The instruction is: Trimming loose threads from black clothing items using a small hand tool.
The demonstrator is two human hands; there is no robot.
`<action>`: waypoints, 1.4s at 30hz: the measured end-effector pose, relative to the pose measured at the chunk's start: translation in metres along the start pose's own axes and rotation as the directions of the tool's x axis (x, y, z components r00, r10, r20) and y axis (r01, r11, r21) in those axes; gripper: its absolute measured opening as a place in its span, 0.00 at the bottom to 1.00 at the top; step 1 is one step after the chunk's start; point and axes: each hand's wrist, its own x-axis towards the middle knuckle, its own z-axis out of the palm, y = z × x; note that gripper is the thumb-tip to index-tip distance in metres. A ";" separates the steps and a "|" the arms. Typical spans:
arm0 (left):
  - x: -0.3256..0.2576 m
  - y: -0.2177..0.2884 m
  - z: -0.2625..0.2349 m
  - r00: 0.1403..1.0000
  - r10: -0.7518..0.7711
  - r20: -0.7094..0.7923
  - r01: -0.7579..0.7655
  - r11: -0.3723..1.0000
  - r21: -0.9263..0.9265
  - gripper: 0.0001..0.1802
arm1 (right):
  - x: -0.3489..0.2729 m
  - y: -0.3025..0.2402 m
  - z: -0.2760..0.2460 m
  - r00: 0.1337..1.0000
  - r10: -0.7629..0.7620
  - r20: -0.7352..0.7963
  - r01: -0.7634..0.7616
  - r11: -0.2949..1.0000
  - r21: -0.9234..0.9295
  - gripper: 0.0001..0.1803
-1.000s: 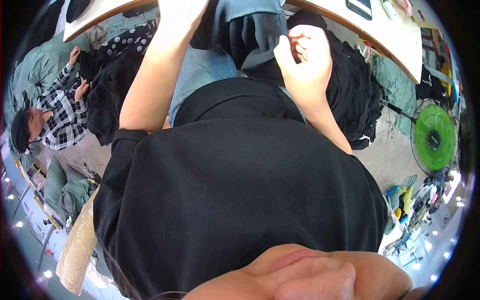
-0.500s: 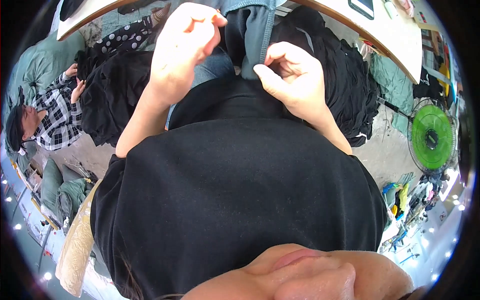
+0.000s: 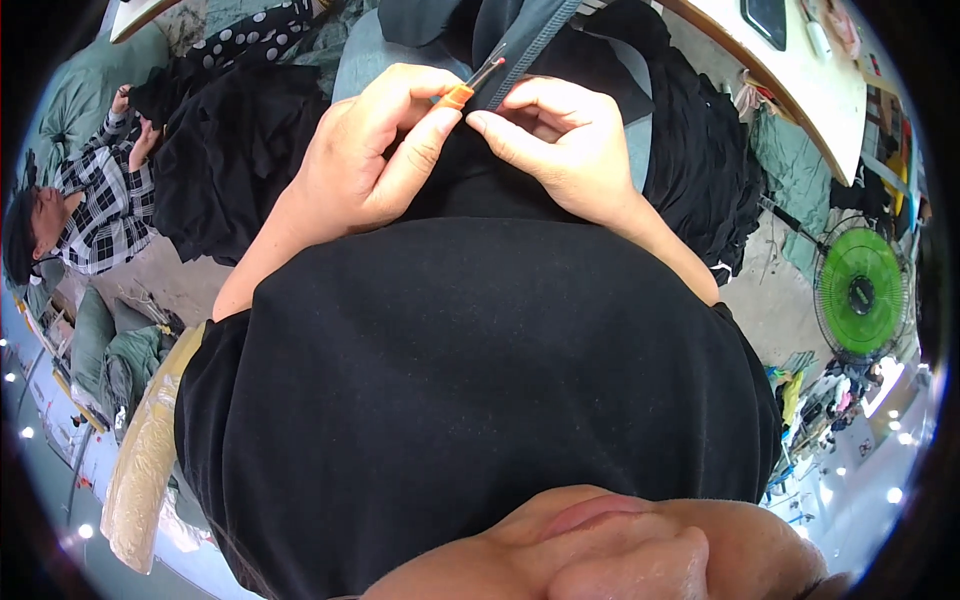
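Note:
My left hand (image 3: pixel 385 150) is closed on a seam ripper (image 3: pixel 458 96) with an orange handle. Its forked metal tip, with a small red ball on one prong, points up and to the right beside the stitched seam of a dark garment (image 3: pixel 530 55). My right hand (image 3: pixel 565 145) pinches the lower end of that seam between thumb and forefinger, close to my left fingertips. From my right fingers the garment stretches away over my lap, and more of its dark cloth spreads behind both hands.
A pale table (image 3: pixel 800 85) with a phone (image 3: pixel 765 20) on it curves across the upper right. Black cloth heaps (image 3: pixel 700 170) lie on both sides. At right stands a green fan (image 3: pixel 862 290). On the left, a person in a checked shirt (image 3: pixel 110 225) handles dark cloth.
My left hand has come down and toward my right hand, and the seam ripper's tip now shows at the seam. The garment's seam has swung to a slant, still in my right fingers.

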 end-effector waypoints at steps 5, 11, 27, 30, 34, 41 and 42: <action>-0.011 -0.012 0.002 1.000 -0.005 -0.007 0.005 1.000 -0.014 0.16 | 0.000 0.004 0.002 0.999 0.041 0.003 -0.041 0.997 0.058 0.06; -0.014 -0.010 0.004 0.994 0.090 -0.060 -0.089 0.996 0.015 0.10 | -0.005 0.006 0.003 0.999 -0.042 -0.007 0.041 0.995 -0.088 0.04; -0.017 0.001 -0.005 0.996 0.015 0.082 -0.036 0.967 0.251 0.09 | -0.003 0.002 0.004 0.964 -0.266 -0.025 0.234 0.887 -0.398 0.05; -0.016 0.003 -0.005 0.994 -0.021 0.111 -0.009 0.964 0.267 0.11 | -0.003 0.001 0.002 0.966 -0.259 -0.015 0.233 0.891 -0.389 0.05; -0.015 -0.003 -0.004 0.993 0.026 0.118 -0.059 0.957 0.284 0.12 | -0.003 0.001 0.001 0.964 -0.267 -0.010 0.242 0.886 -0.396 0.05; -0.015 -0.008 -0.001 0.995 0.054 0.089 -0.073 0.972 0.223 0.11 | -0.002 0.003 0.004 0.983 -0.178 -0.045 0.157 0.943 -0.294 0.05; -0.016 -0.009 0.001 0.997 0.059 0.056 -0.070 0.973 0.221 0.11 | -0.002 0.002 0.005 0.983 -0.178 -0.044 0.159 0.947 -0.279 0.05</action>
